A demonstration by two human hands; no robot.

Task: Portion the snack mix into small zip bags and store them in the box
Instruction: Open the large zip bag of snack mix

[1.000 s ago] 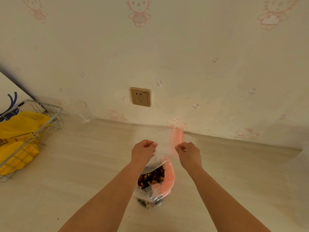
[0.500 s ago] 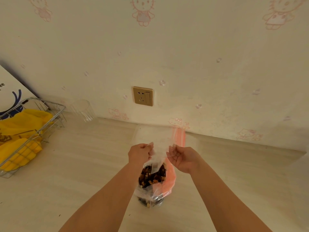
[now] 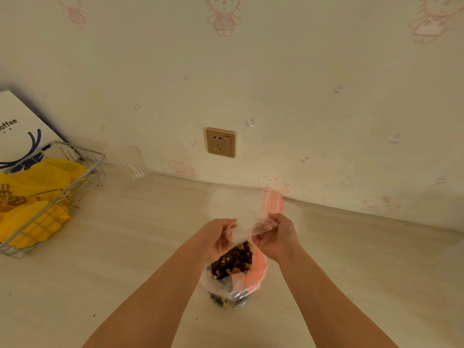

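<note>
Snack mix (image 3: 234, 259) in clear bag (image 3: 236, 277) standing on table (image 3: 125, 272). Small zip bag (image 3: 247, 228) pinched above it between left hand (image 3: 218, 238) and right hand (image 3: 276, 237). Wire basket (image 3: 54, 194) far left.

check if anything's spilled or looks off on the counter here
Small dark specks lie scattered on the counter, e.g. near, perhaps crumbs. Otherwise nothing stands out: both hands hold an empty zip bag above the open snack mix bag.

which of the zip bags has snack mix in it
The zip bag held in both hands, low in front of the person, shows dark snack mix inside. The flat bags lying by the wall look clear and empty.
</note>
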